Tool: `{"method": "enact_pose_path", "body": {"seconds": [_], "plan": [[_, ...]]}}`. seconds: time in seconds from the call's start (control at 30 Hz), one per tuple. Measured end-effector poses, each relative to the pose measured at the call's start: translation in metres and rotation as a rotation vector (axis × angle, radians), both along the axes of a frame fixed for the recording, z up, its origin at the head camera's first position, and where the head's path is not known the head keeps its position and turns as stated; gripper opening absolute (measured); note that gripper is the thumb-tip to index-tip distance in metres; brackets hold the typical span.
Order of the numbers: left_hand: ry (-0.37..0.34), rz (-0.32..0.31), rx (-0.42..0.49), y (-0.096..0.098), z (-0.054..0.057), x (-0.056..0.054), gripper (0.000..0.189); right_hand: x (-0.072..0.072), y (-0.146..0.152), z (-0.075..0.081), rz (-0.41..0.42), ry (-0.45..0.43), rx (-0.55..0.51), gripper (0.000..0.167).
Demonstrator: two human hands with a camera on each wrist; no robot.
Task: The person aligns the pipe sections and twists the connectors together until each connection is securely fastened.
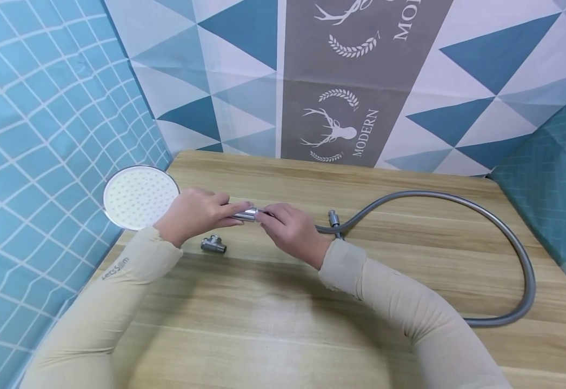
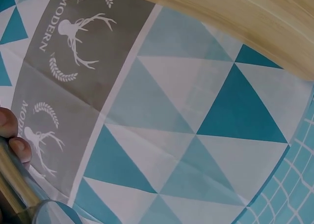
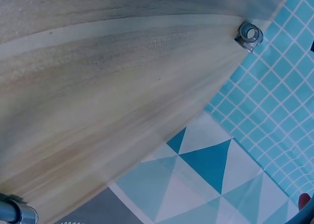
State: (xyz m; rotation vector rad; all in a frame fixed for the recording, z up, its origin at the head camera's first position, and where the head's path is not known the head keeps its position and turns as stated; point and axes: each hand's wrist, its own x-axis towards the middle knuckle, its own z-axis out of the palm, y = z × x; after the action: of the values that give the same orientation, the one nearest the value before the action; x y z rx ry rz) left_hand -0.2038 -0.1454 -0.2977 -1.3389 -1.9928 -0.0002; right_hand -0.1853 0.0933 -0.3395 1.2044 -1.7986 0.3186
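On my feed I read "MODERN" on the backdrop (image 1: 328, 121), top centre, above the wooden table (image 1: 263, 335).
The left sleeve (image 1: 139, 270), lower left, bore lettering I couldn't read surely. The grey hose (image 1: 419, 193) looped at right. The shower head (image 1: 139, 195) showed at left, its handle (image 1: 247, 215) gripped mid-frame by the left hand's (image 1: 200, 212) fingers; the right hand's (image 1: 294, 232) pinched the hose near its end. A chrome fitting (image 1: 213, 245) lay below.

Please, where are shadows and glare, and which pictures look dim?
Head view: pale glare on the tabletop, shadows near the left sleeve and right sleeve; left wrist view: dimmer, patterned backdrop looks greyish; right wrist view: also dim, tabletop darker toward the top.
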Motion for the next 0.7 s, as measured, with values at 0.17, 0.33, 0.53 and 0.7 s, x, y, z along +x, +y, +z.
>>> {"method": "enact_pose_path", "body": {"seconds": [0.17,0.33,0.53,0.7], "plan": [[-0.010,-0.006,-0.003,0.0010,0.0019,0.0005,0.042,0.0003,-0.0003,0.0010,0.001,-0.031,-0.035,0.022],[-0.010,0.001,-0.015,0.0008,0.0024,0.0009,0.044,0.0003,0.0003,0.0020,0.011,-0.026,-0.038,0.025],[-0.012,0.010,-0.024,0.0003,0.0020,0.0012,0.051,0.0010,0.0000,0.0043,0.013,-0.037,-0.030,0.024],[-0.009,0.009,-0.024,0.0000,0.0013,0.0005,0.048,0.0030,0.0010,0.0074,0.018,-0.087,-0.012,0.024]]}}
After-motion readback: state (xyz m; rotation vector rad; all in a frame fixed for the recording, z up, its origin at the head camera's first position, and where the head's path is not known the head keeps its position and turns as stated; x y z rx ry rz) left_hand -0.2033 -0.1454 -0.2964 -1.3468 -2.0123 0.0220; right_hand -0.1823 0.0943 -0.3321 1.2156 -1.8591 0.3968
